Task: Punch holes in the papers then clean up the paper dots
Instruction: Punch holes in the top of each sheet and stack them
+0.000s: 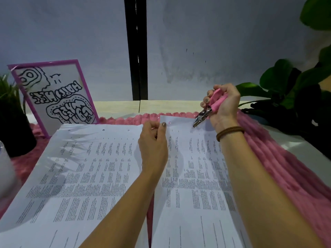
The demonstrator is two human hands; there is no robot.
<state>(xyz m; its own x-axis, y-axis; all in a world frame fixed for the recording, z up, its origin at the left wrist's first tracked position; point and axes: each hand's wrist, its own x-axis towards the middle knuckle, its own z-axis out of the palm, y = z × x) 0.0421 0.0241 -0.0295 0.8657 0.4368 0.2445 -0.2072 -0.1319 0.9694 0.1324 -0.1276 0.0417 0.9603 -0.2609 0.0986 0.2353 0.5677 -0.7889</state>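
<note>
Pink-handled hole punch (209, 108) gripped in right hand (223, 102), fingers curled round both handles. Metal nose angled down and left, over far edge of right sheet (195, 167). Edge between jaws or not: cannot tell. Left hand (153, 140) pinching far left corner of same sheet, thumb on top, just beside one punched hole (170, 123). Hands apart along that edge. Sheet flat on pink mat (286, 158), long axis running away from person. Left sheet (80, 167) alongside, already holed. Judged: next hole due rightward along far edge, right hand the nearer.
</note>
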